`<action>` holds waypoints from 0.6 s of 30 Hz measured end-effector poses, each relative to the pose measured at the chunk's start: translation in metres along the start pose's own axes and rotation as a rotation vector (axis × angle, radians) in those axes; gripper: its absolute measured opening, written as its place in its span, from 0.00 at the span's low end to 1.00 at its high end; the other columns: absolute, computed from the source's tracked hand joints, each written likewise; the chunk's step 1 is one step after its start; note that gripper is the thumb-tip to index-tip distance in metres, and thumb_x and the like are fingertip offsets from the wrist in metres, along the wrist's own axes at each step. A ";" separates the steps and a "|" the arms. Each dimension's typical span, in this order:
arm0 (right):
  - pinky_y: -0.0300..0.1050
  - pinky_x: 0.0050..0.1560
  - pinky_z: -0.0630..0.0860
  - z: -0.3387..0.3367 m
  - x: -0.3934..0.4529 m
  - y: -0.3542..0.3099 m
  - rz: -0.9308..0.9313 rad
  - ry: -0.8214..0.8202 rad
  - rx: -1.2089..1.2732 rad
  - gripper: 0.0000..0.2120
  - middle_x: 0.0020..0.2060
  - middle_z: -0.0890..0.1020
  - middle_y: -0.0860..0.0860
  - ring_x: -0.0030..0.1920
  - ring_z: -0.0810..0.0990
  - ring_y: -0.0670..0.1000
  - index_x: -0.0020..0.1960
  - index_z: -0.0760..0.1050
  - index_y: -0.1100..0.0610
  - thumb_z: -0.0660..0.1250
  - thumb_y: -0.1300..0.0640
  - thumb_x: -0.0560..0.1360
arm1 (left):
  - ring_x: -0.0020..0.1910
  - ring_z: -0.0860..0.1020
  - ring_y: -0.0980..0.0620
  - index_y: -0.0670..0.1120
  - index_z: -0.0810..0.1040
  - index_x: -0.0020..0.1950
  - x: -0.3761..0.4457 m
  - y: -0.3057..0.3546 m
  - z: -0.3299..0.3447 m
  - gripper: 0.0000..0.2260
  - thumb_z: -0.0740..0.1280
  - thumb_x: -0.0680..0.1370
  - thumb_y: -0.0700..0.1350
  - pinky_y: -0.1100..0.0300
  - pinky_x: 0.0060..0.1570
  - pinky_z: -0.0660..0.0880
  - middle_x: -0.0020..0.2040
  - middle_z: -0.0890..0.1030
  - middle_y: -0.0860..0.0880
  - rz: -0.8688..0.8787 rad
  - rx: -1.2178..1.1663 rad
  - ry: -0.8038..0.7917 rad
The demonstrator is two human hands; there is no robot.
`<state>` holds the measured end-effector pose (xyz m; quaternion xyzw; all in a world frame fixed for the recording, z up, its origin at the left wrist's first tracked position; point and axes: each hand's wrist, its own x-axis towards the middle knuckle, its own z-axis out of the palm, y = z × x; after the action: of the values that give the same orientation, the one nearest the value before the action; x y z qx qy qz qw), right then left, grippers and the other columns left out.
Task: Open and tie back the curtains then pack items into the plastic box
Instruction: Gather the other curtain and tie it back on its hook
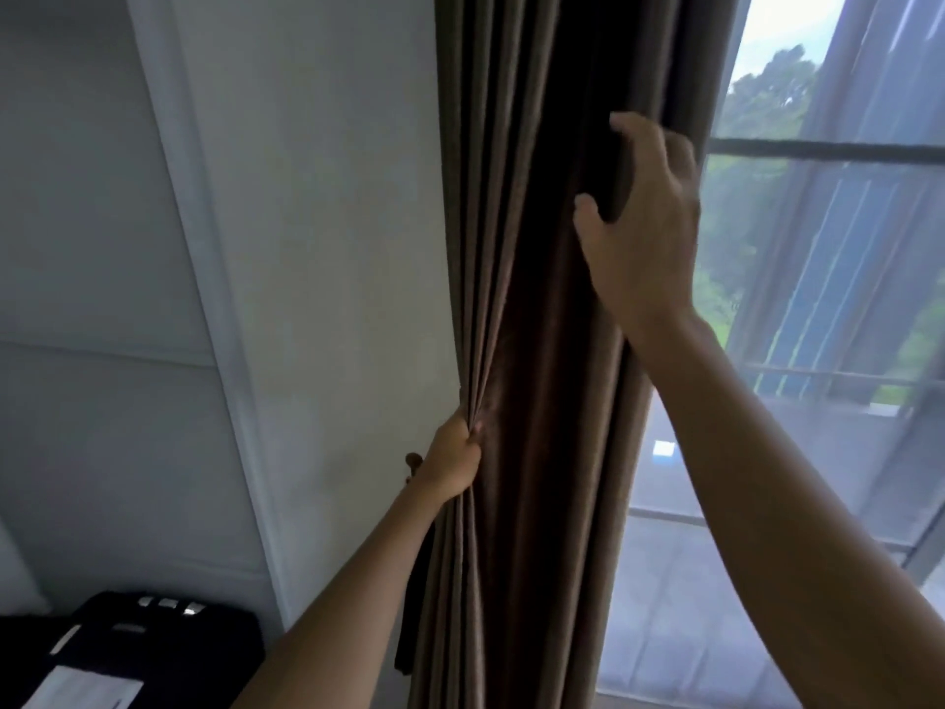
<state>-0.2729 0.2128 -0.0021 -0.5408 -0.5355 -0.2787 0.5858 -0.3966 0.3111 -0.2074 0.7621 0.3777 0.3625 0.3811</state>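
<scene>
A brown curtain (532, 278) hangs gathered in folds between the white wall and the window. My left hand (452, 460) grips the curtain's left folds low down, pulling them in. Higher up, my right hand (644, 222) is curled around the curtain's right edge, fingers behind the fabric and thumb in front. A small brown tie-back knob (412, 462) sticks out of the wall just left of my left hand. A dark strip, possibly the tie-back, hangs below the knob, mostly hidden by my left arm. No plastic box is in view.
The window (818, 248) on the right shows trees and a building outside, with a sheer white panel (680, 580) over its lower part. A dark object (153, 642) with white labels lies at the bottom left. White panelled wall (307, 248) fills the left.
</scene>
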 end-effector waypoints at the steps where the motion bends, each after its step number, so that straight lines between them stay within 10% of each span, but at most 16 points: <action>1: 0.34 0.62 0.65 0.005 0.003 0.004 0.029 -0.030 -0.014 0.28 0.64 0.73 0.56 0.63 0.72 0.55 0.71 0.67 0.55 0.68 0.62 0.71 | 0.61 0.71 0.57 0.47 0.65 0.74 0.000 -0.001 0.002 0.19 0.53 0.83 0.38 0.72 0.58 0.63 0.67 0.74 0.47 -0.008 0.008 -0.001; 4: 0.49 0.66 0.70 0.022 -0.002 0.022 0.099 -0.092 -0.039 0.35 0.65 0.71 0.58 0.65 0.72 0.59 0.76 0.58 0.55 0.68 0.63 0.72 | 0.65 0.73 0.47 0.46 0.63 0.75 0.002 -0.002 0.004 0.21 0.53 0.82 0.35 0.82 0.46 0.61 0.67 0.73 0.45 -0.017 0.032 -0.004; 9: 0.53 0.63 0.71 0.041 -0.030 0.048 0.182 -0.040 -0.135 0.38 0.66 0.67 0.60 0.63 0.71 0.61 0.77 0.54 0.54 0.69 0.62 0.72 | 0.72 0.66 0.51 0.45 0.62 0.75 0.003 -0.004 0.001 0.21 0.53 0.82 0.35 0.77 0.59 0.55 0.68 0.70 0.51 0.050 0.002 0.014; 13: 0.54 0.66 0.69 0.045 -0.042 0.055 0.227 0.120 -0.122 0.39 0.70 0.64 0.58 0.66 0.68 0.58 0.77 0.53 0.52 0.70 0.61 0.73 | 0.66 0.65 0.58 0.44 0.64 0.73 0.001 -0.003 -0.002 0.19 0.54 0.82 0.33 0.87 0.52 0.56 0.62 0.67 0.57 0.060 -0.027 0.027; 18: 0.51 0.56 0.76 0.054 -0.079 0.064 0.513 -0.262 -0.008 0.36 0.57 0.80 0.59 0.55 0.80 0.62 0.77 0.51 0.48 0.63 0.64 0.75 | 0.69 0.67 0.57 0.47 0.65 0.74 0.000 -0.008 0.000 0.20 0.54 0.83 0.37 0.71 0.67 0.60 0.67 0.70 0.55 0.017 -0.029 -0.005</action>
<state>-0.2537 0.2597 -0.1055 -0.6924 -0.4511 -0.0512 0.5607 -0.3992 0.3145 -0.2136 0.7605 0.3650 0.3693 0.3899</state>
